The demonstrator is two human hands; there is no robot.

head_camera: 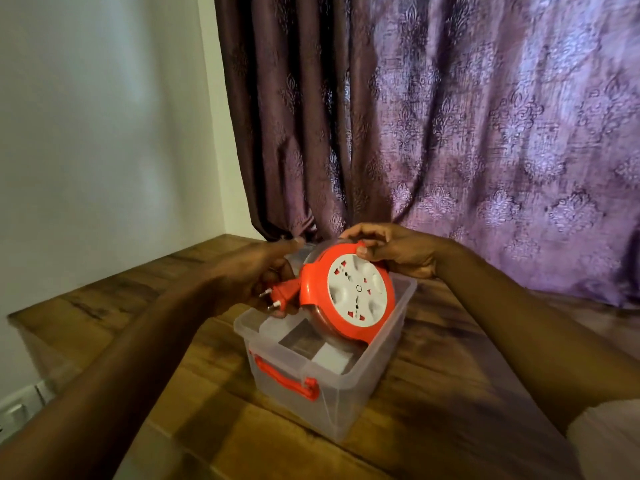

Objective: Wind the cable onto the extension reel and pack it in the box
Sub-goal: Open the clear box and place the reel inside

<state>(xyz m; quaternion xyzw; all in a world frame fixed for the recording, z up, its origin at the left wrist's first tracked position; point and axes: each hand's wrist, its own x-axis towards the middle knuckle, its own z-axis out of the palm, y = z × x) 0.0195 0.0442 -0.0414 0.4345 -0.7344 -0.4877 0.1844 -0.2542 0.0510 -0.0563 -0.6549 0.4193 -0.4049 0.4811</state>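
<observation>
The round orange extension reel [346, 292] with a white socket face is tilted on edge, its lower rim dipping into the open clear plastic box [325, 386]. My right hand [394, 252] grips the reel's top rim, thumb on the white face. My left hand [256, 275] holds the reel's left side, where the orange two-pin plug [280, 297] sticks out toward me. No loose cable shows. The box has an orange latch handle [287, 379] on its near side and something white inside.
The box stands on a wooden table [450, 393]. A purple patterned curtain [450, 133] hangs close behind the table, and a white wall [104, 133] is at the left. A wall socket [20, 407] shows at lower left.
</observation>
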